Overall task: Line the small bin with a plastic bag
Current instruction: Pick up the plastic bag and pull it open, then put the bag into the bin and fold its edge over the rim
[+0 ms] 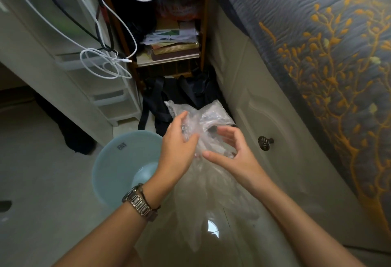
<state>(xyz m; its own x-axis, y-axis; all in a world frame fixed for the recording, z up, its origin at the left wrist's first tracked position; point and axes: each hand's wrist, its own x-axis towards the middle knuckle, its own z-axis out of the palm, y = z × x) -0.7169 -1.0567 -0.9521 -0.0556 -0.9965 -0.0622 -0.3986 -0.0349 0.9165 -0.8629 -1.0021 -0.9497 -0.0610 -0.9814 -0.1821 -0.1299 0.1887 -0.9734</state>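
Observation:
A small pale blue bin (pixel 118 161) stands on the floor at lower left, its opening facing up and its inside bare. Just to its right I hold a crumpled clear plastic bag (pixel 211 116) in the air. The bag's bunched top sticks up above my fingers and its long body hangs down toward the floor. My left hand (pixel 179 146), with a watch on the wrist, grips the bunched part from the left. On the right side of the bag my right hand (pixel 232 150) curls around it, fingers partly apart and touching the plastic.
A bed with a grey and orange cover (pixel 328 55) and a cream drawer front with a dark knob (pixel 265 143) fill the right. White plastic drawers (pixel 105 97) with hanging cables stand left. A wooden shelf (pixel 169 55) and black bag (pixel 169 97) lie ahead.

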